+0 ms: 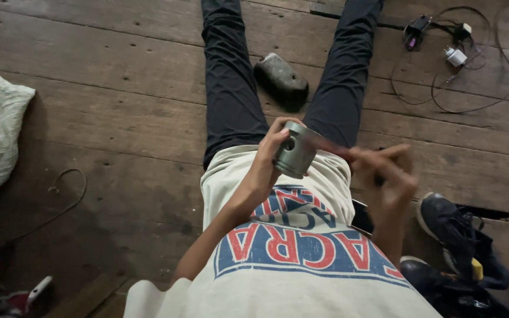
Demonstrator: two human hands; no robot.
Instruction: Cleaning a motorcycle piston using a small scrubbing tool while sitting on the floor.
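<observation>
Your left hand [266,162] fingers are closed around a grey metal piston [295,150], gripping its side. Your right hand [387,174], blurred, sits just beside it, fingers curled; contents possibly nothing, cannot tell.

Grey metal piston [295,150], tilted, above lap

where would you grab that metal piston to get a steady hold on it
Grip the piston around its round skirt, coming from its left side as the left hand does now. It is tilted, open bottom toward the shirt, closed crown away. The curved wall lets fingers wrap it; keep off the side pin hole. The right hand is blurred beside it.
</observation>
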